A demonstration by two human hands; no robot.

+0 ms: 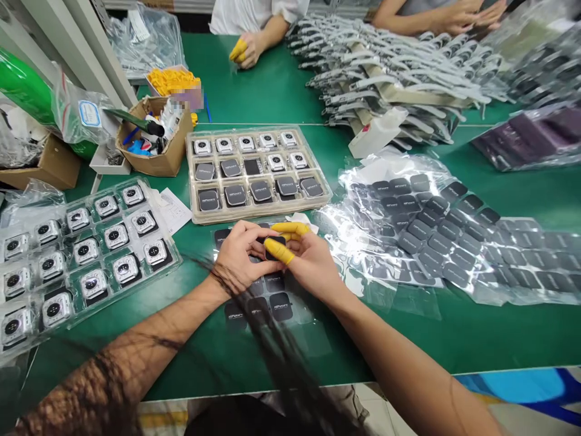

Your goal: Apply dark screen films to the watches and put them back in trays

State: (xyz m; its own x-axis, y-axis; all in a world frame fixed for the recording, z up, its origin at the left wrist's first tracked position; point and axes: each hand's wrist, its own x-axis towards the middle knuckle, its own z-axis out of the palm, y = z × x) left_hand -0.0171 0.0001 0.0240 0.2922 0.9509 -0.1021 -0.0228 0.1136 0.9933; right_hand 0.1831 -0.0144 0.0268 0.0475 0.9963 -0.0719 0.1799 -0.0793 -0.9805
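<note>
A dark, square watch body (275, 247) is held between my two hands over the green table. My left hand (240, 257) pinches it from the left side. My right hand (313, 260), with yellow finger cots on thumb and fingers, grips it from the right. The fingers cover most of the watch body. Beneath them lies a clear sheet of black square stickers (258, 310) with white lettering. Just beyond my hands, a beige tray (258, 212) holds watch bodies, some with silver backs up and others with dark lettered faces up.
Another clear tray of watch bodies (75, 307) lies left. Stacked sticker sheets (436, 236) spread right. Grey watch straps (390, 72) are heaped at the back, near a small white box (377, 134). A cardboard box (157, 148) stands back left. A co-worker's hand (247, 51) rests opposite.
</note>
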